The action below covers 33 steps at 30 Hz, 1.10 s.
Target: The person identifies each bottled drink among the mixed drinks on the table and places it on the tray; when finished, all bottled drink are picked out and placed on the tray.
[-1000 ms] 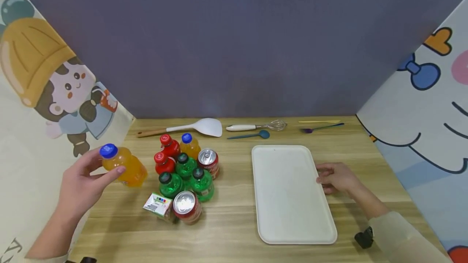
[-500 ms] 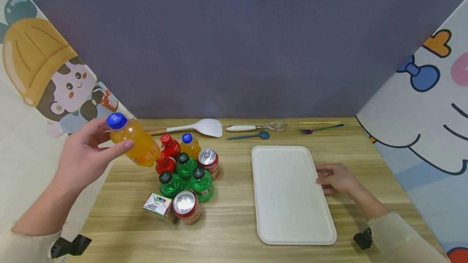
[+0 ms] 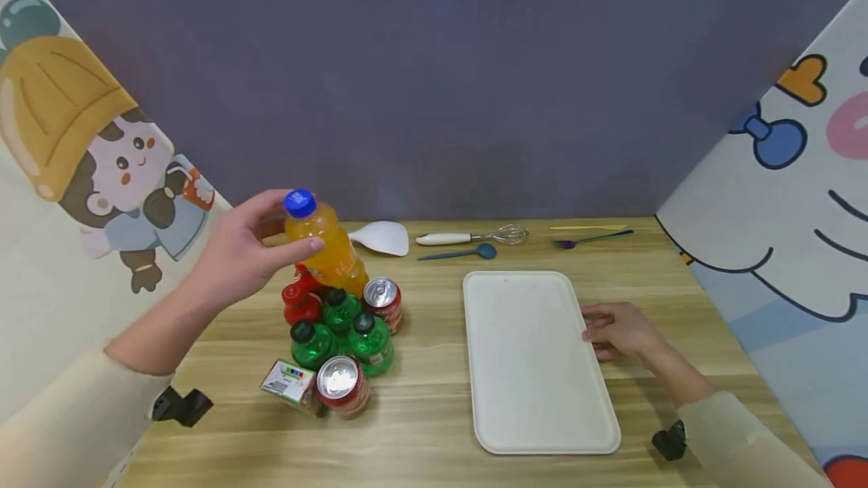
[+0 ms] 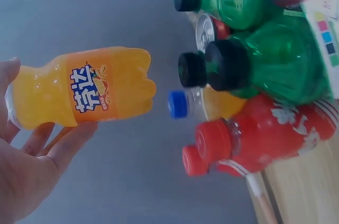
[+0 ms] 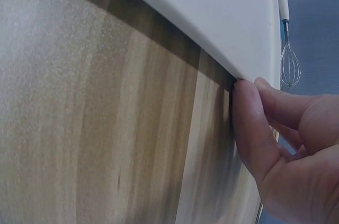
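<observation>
Gripping an orange bottle (image 3: 325,247) by its neck, the left hand (image 3: 240,254) is holding it tilted above the bottle cluster (image 3: 335,318) on the worktop (image 3: 420,413). From the left wrist, fingers (image 4: 69,142) are curling under it. From the right wrist, the right hand (image 5: 288,150) is pressing curled fingertips against the tray (image 5: 212,17) rim

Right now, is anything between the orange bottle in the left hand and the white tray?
Nothing visible blocks it. The orange bottle is held in the air above the drinks cluster, and only bare table lies between it and the tray, which holds nothing.
</observation>
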Tool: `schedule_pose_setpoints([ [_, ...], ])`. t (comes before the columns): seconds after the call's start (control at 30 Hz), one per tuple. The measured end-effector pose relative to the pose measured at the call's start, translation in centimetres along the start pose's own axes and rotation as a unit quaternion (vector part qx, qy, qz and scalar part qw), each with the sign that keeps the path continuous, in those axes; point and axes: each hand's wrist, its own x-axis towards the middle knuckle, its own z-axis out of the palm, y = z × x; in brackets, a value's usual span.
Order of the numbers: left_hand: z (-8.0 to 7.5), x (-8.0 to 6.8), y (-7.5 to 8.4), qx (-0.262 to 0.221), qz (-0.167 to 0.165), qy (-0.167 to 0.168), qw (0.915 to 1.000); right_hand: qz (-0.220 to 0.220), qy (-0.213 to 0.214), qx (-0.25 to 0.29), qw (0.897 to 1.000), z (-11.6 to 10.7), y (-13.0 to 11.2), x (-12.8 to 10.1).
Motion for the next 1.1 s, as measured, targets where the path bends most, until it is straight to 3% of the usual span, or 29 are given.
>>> schedule_pose_setpoints([
  [0.33, 4.3, 4.4, 1.3, -0.034, -0.020, -0.084, 0.9957, -0.001, 0.003, -0.002, 1.000, -0.2, 0.0, -0.1],
  [0.53, 7.0, 5.9, 1.5, -0.080, -0.031, -0.128, 0.9881, -0.001, 0.010, -0.008, 1.000, 0.0, -0.2, -0.3],
  [0.77, 10.4, 7.1, 1.5, -0.079, -0.038, -0.157, 0.9837, -0.003, 0.013, -0.013, 1.000, 0.2, 0.1, -0.2],
  [1.1, 14.9, 9.8, 2.8, -0.053, -0.054, -0.189, 0.9791, -0.003, 0.015, -0.015, 1.000, 0.2, 0.2, -0.2],
])
